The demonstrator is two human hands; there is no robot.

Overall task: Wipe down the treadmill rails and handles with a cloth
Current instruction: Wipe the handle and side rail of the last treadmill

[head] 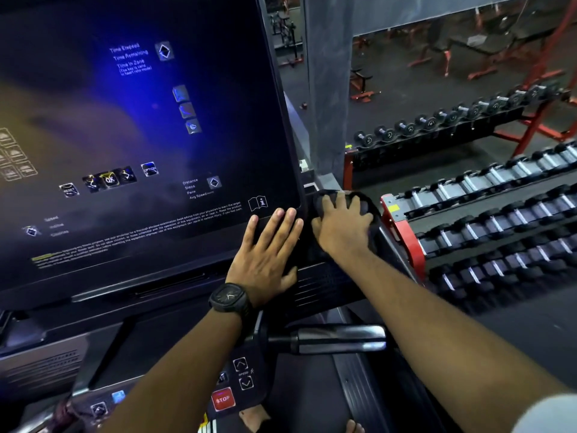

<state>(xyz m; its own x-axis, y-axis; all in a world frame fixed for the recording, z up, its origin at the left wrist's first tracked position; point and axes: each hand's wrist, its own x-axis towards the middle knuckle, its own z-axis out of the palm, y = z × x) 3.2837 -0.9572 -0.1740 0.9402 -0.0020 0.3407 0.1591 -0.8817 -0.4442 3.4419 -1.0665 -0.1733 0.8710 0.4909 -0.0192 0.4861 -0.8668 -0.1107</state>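
A big black treadmill console (131, 157) fills the left of the view. My left hand (268, 251), with a black watch on the wrist, lies flat with straight fingers on the console's lower right corner. Just to its right, my right hand (342, 223) presses a dark cloth (365, 203) onto the top of the right-side rail, fingers spread and bent over the cloth. A short silver and black handle (340, 339) sticks out below my forearms.
A red STOP button (222, 399) and speed arrow keys (243, 373) sit low in the middle. Red racks of dumbbells (487, 220) stand close on the right. A grey pillar (327, 89) rises behind the console. Bare toes (254, 417) show on the belt.
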